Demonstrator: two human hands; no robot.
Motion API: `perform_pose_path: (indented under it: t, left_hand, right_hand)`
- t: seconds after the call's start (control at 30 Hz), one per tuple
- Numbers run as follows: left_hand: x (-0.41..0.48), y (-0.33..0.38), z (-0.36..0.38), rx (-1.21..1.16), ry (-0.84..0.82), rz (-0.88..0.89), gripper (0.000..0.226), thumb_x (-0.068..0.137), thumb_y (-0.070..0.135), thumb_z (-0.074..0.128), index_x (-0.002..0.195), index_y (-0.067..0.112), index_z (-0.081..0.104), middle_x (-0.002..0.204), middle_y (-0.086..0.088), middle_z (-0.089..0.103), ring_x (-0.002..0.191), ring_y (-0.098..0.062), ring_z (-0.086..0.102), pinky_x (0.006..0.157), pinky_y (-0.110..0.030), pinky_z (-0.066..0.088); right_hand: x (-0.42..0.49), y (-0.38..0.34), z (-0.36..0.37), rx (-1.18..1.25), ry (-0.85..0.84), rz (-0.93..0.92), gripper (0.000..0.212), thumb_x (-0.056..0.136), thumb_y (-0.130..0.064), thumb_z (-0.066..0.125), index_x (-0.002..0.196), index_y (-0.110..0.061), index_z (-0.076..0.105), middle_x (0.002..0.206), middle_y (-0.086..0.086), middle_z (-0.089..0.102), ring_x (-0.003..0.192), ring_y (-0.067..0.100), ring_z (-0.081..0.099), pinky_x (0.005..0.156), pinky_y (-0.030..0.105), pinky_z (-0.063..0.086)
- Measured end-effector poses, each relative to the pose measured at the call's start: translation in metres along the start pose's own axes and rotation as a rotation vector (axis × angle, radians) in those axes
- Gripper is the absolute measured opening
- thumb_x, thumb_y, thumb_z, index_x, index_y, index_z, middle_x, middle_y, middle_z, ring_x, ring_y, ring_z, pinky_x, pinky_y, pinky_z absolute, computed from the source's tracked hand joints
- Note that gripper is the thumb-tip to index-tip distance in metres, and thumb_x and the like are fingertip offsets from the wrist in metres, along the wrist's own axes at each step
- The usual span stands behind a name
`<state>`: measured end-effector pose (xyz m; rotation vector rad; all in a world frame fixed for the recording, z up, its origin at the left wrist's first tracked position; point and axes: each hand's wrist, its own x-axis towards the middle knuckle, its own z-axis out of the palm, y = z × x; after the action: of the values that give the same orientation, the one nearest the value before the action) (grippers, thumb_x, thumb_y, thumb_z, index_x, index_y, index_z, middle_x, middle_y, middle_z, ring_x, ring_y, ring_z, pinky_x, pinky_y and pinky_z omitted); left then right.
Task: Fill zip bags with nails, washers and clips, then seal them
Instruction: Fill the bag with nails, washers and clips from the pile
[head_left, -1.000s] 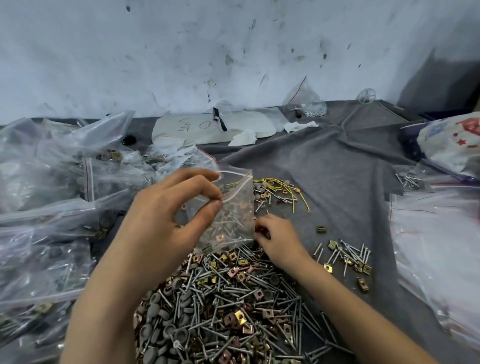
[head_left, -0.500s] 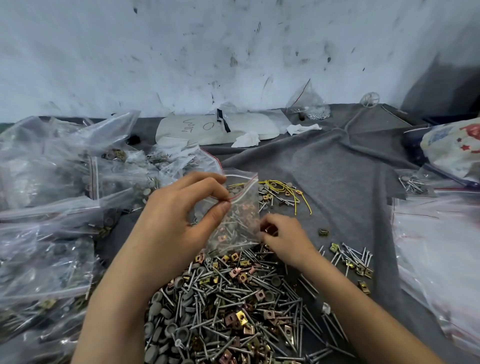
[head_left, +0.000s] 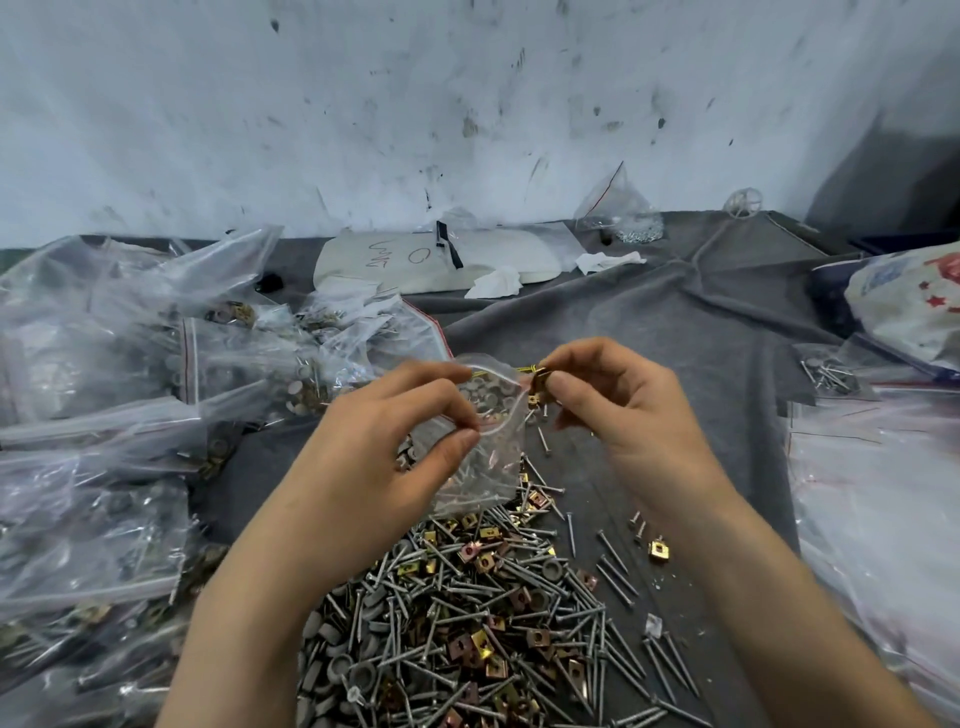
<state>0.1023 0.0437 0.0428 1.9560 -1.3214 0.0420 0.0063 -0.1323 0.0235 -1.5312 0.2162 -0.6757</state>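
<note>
— Now, your left hand (head_left: 363, 467) pinches the zip bag (head_left: 488, 460) by its rim, mouth up, body hanging straight down over the pile (head_left: 467, 597) on the tabletop (head_left: 675, 322).
— And your right hand (head_left: 623, 415)?
— Pinching a gold clip (head_left: 539, 382) just right of the mouth, almost at the rim. That's your nearer hand.
— So the drop?
— Probably a short way left and down, along the bag's long axis. Keep that mouth spread.

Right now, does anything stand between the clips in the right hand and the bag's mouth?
Nothing visible does. The right hand pinches the clips right beside the mouth of the zip bag, which the left hand holds by its rim.
</note>
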Motion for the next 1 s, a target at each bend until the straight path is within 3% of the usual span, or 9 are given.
perform_pose_path:
  t: [0.13, 0.27, 0.37, 0.5, 0.57, 0.7, 0.8, 0.9, 1.0]
  left_hand:
    - [0.0, 0.003, 0.002, -0.009, 0.001, 0.015, 0.009, 0.086, 0.027, 0.062, 0.085, 0.021, 0.068, 0.121, 0.013, 0.062, 0.114, 0.008, 0.052, 0.096, -0.007, 0.034]
    - [0.0, 0.008, 0.004, -0.016, -0.002, 0.034, 0.002, 0.087, 0.018, 0.067, 0.085, 0.019, 0.068, 0.122, 0.009, 0.063, 0.113, 0.002, 0.054, 0.097, -0.013, 0.038]
    - [0.0, 0.011, 0.006, -0.007, -0.005, 0.041, 0.003, 0.086, 0.016, 0.069, 0.085, 0.019, 0.068, 0.122, 0.01, 0.063, 0.112, 0.003, 0.055, 0.097, -0.011, 0.037]
    - [0.0, 0.012, 0.006, -0.001, -0.008, 0.054, 0.004, 0.085, 0.015, 0.07, 0.086, 0.019, 0.069, 0.121, 0.009, 0.064, 0.114, 0.003, 0.054, 0.096, -0.007, 0.036]
    - [-0.001, 0.013, 0.006, -0.008, -0.016, 0.052, 0.002, 0.085, 0.016, 0.069, 0.086, 0.018, 0.07, 0.121, 0.009, 0.063, 0.114, 0.003, 0.053, 0.096, -0.007, 0.036]
    - [-0.001, 0.014, 0.006, -0.007, -0.016, 0.063, 0.002, 0.085, 0.016, 0.07, 0.087, 0.017, 0.071, 0.121, 0.008, 0.064, 0.113, 0.003, 0.054, 0.096, -0.009, 0.037]
    - [-0.001, 0.014, 0.005, -0.007, 0.02, 0.048, 0.003, 0.085, 0.015, 0.07, 0.087, 0.017, 0.07, 0.117, 0.007, 0.066, 0.114, 0.004, 0.053, 0.096, -0.005, 0.036]
    - [-0.001, 0.01, 0.002, 0.014, 0.078, 0.008, 0.003, 0.085, 0.015, 0.069, 0.086, 0.018, 0.07, 0.113, 0.009, 0.067, 0.11, 0.007, 0.054, 0.092, -0.001, 0.034]
    - [-0.001, 0.004, -0.001, 0.006, 0.159, -0.042, 0.005, 0.084, 0.02, 0.066, 0.085, 0.025, 0.068, 0.11, 0.015, 0.066, 0.107, 0.014, 0.054, 0.088, -0.001, 0.036]
  right_hand:
    - [-0.01, -0.021, 0.003, -0.052, -0.002, -0.118, 0.013, 0.086, -0.004, 0.061, 0.089, -0.016, 0.063, 0.09, 0.001, 0.073, 0.085, 0.008, 0.067, 0.072, 0.016, 0.049]
    - [-0.015, -0.024, 0.004, 0.093, -0.007, -0.07, 0.011, 0.074, -0.02, 0.062, 0.085, -0.018, 0.064, 0.08, -0.004, 0.069, 0.076, 0.006, 0.06, 0.07, 0.017, 0.047]
    - [-0.017, -0.022, 0.003, 0.237, -0.04, -0.008, 0.011, 0.072, -0.019, 0.064, 0.082, -0.019, 0.068, 0.079, -0.001, 0.068, 0.073, 0.008, 0.058, 0.068, 0.021, 0.046]
    - [-0.017, -0.023, 0.0, 0.35, -0.051, 0.031, 0.013, 0.067, -0.021, 0.068, 0.079, -0.019, 0.071, 0.076, 0.0, 0.069, 0.067, 0.006, 0.059, 0.062, 0.015, 0.045]
    - [-0.018, -0.025, -0.001, 0.254, -0.024, -0.014, 0.014, 0.068, -0.021, 0.067, 0.081, -0.018, 0.069, 0.076, 0.002, 0.07, 0.068, 0.006, 0.061, 0.062, 0.014, 0.045]
    - [-0.021, -0.029, -0.001, -0.309, 0.011, -0.178, 0.012, 0.082, -0.017, 0.07, 0.09, -0.025, 0.072, 0.086, 0.004, 0.069, 0.074, 0.016, 0.061, 0.068, 0.026, 0.049]
    - [-0.018, -0.026, -0.005, -0.377, 0.121, -0.263, 0.016, 0.085, -0.02, 0.067, 0.097, -0.029, 0.071, 0.093, -0.007, 0.068, 0.08, 0.002, 0.06, 0.069, 0.014, 0.048]
    - [-0.007, -0.009, -0.012, -0.388, 0.222, -0.158, 0.018, 0.087, -0.01, 0.066, 0.09, -0.027, 0.07, 0.081, -0.007, 0.069, 0.072, -0.003, 0.059, 0.065, 0.008, 0.044]
    - [-0.003, 0.023, -0.013, -0.616, 0.016, 0.09, 0.018, 0.085, -0.003, 0.066, 0.085, -0.021, 0.069, 0.076, -0.011, 0.065, 0.068, -0.001, 0.056, 0.063, 0.007, 0.04]
